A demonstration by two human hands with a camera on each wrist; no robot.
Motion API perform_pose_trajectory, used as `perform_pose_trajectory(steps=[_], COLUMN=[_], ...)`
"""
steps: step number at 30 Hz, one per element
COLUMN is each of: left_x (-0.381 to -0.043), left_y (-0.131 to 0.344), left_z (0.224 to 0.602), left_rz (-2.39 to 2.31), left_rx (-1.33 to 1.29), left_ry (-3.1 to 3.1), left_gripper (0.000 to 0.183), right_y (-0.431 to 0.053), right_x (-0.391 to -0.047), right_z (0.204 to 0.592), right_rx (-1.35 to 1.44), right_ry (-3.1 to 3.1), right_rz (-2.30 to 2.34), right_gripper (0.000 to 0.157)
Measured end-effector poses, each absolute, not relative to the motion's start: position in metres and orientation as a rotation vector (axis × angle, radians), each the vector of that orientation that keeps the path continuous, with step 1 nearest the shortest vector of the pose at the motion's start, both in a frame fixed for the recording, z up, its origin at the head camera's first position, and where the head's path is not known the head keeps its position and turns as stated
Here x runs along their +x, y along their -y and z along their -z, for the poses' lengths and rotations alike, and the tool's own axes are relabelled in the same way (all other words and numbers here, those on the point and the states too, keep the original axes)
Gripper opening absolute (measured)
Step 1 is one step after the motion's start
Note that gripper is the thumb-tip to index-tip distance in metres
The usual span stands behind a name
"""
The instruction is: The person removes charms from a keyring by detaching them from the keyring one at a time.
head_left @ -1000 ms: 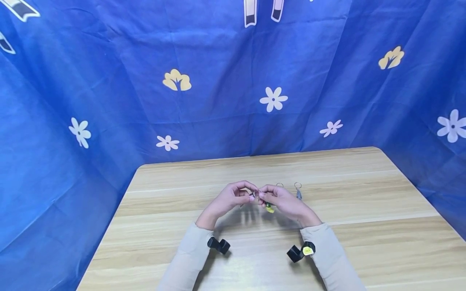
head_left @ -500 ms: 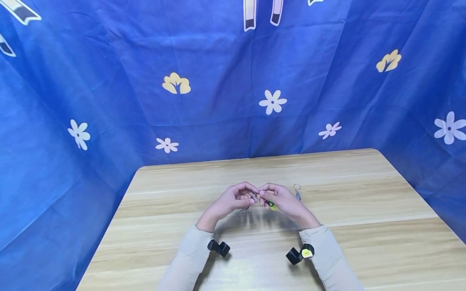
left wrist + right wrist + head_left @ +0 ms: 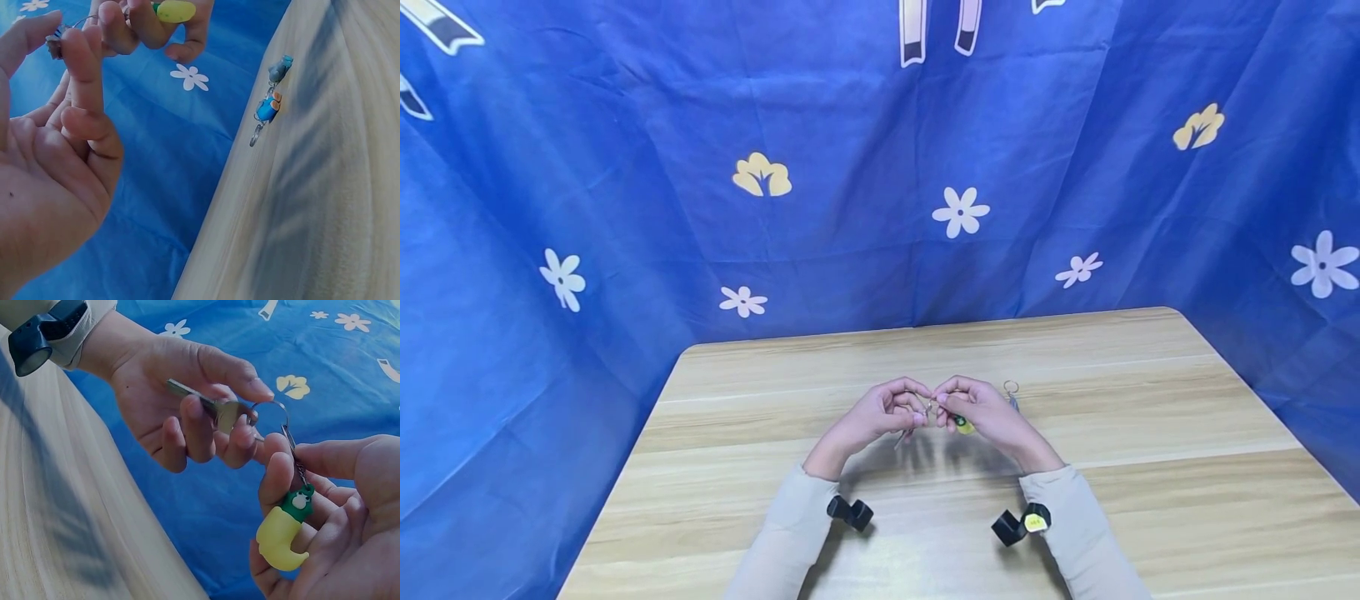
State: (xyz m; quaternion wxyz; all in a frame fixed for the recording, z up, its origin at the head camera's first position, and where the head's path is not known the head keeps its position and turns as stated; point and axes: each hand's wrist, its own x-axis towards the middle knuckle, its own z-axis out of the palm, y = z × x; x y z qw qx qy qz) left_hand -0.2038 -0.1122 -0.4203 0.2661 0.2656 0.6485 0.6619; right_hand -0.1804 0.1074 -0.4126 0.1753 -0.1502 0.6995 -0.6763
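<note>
My left hand (image 3: 883,412) pinches a metal key (image 3: 230,416) near its head, its blade pointing back across the fingers. A thin split ring (image 3: 279,407) spans the gap between the two hands, at the key's head. On the other side, my right hand (image 3: 988,415) grips the keychain, thumb and forefinger at the ring's clasp and chain. From that chain hangs a yellow charm (image 3: 279,534) with a green top, lying against the right fingers. Both hands are raised above the table, fingertips almost meeting.
On the wooden table (image 3: 715,467) lie a blue-and-orange keychain (image 3: 267,109) and a grey-blue one (image 3: 279,69), beyond the right hand. Behind the table's far edge hangs a blue patterned cloth (image 3: 850,242).
Both hands keep nearly the same place, with small finger shifts at the ring and key. One of the two rings visible behind the right hand earlier is now hidden in the head view.
</note>
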Motion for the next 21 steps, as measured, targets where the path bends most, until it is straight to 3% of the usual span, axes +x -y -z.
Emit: perform_pose_trajectory(steps=[21], left_x=[-0.2021], left_y=[0.1099], left_z=[0.4220], left_rz=[-1.702], left_rx=[0.795], left_ry=[-1.815], left_gripper=[0.033], right_y=[-0.1094], right_x=[-0.1749], right_z=[0.4090], right_rx=[-0.466], right_ry=[-1.895], right_rz=[1.902], right_gripper=[0.021])
